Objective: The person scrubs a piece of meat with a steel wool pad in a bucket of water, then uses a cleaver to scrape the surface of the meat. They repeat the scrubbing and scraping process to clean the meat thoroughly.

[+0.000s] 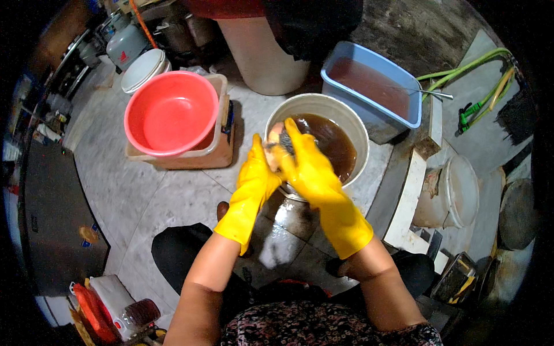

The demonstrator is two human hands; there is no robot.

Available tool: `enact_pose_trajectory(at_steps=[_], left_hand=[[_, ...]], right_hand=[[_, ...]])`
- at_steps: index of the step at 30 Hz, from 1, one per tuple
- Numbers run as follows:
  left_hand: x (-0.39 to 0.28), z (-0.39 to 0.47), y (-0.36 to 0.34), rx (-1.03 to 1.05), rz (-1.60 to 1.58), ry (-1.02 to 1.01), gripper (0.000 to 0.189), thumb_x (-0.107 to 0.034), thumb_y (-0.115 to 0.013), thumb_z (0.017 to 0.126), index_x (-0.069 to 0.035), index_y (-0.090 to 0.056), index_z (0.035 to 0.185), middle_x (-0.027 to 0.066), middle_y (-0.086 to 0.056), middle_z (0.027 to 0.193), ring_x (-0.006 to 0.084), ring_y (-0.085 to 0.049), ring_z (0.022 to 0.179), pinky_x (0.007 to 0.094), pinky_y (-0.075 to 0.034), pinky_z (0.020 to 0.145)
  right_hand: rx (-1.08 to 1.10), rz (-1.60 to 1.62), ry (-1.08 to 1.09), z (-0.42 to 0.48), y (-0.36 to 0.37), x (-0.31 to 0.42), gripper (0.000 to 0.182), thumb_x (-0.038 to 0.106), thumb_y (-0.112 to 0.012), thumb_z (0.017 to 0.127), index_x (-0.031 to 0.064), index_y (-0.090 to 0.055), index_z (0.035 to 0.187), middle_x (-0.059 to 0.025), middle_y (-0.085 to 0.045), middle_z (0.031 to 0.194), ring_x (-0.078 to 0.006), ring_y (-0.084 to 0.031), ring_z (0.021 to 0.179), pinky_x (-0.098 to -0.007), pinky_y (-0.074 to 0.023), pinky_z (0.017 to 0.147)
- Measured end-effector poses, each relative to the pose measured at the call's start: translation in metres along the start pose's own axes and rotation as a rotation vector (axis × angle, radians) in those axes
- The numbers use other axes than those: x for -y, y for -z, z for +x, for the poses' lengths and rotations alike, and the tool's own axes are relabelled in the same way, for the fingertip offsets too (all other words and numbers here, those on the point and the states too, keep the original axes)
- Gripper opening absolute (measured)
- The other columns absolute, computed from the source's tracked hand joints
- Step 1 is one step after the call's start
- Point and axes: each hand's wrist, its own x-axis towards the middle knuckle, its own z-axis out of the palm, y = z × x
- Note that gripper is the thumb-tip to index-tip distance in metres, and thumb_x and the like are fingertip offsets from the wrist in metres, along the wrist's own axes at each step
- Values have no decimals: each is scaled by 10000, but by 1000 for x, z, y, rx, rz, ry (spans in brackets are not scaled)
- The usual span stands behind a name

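Observation:
Both my hands wear yellow rubber gloves, over the near left side of a round metal pot (361, 166) of murky brown liquid (335, 142). My left hand (256, 175) holds a pinkish-tan piece (275, 131), which looks like meat, though the gloves hide much of it. My right hand (312, 173) presses a dark grey scouring pad (286, 142) against this piece. The right fingers are slightly blurred.
Left of the pot, a red plastic basin (173, 116) sits on a tub (194, 162). A blue tub (372, 123) of reddish-brown liquid stands behind right, near a green hose (458, 71). A ledge (404, 199) and a white bucket (450, 194) are at right.

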Motion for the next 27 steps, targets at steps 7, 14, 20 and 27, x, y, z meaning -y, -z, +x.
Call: enact_pose_trajectory(at_steps=[7,14,20,27], left_hand=[[9,7,11,130,-132,51,951,-288,-888,764,-21,-389,1529,274,-617,1397,404,-588,1325,417,-483,1078],[18,16,27,201,-85,-120,841,-228,-874,750,-39,-461,1458,284,-679,1269,466,-634,1219,482,-520,1016],[0,21,28,224,240,-178,735,-164,-758,811,-52,-471,1479,274,-696,1229,471,-655,1151,512,-529,982],[59,30,9,306,-603,-138,1071,-130,-924,613,-13,-408,1544,213,-556,1495,351,-507,1422,401,-456,1123]], right_hand=[[125,-27,-255,52,-4,21,522,359,-660,969,68,-612,1400,-255,-656,1323,-465,-609,1239,-489,-481,1069],[411,-218,57,53,48,38,390,232,-606,960,28,-659,1288,-266,-673,1269,-458,-651,1177,-526,-522,1008],[611,-469,155,88,3,8,383,260,-637,940,92,-703,1278,-241,-697,1273,-418,-669,1197,-494,-520,1031],[33,-92,-210,63,42,10,404,336,-633,1003,105,-665,1333,-212,-674,1328,-432,-625,1237,-472,-497,1065]])
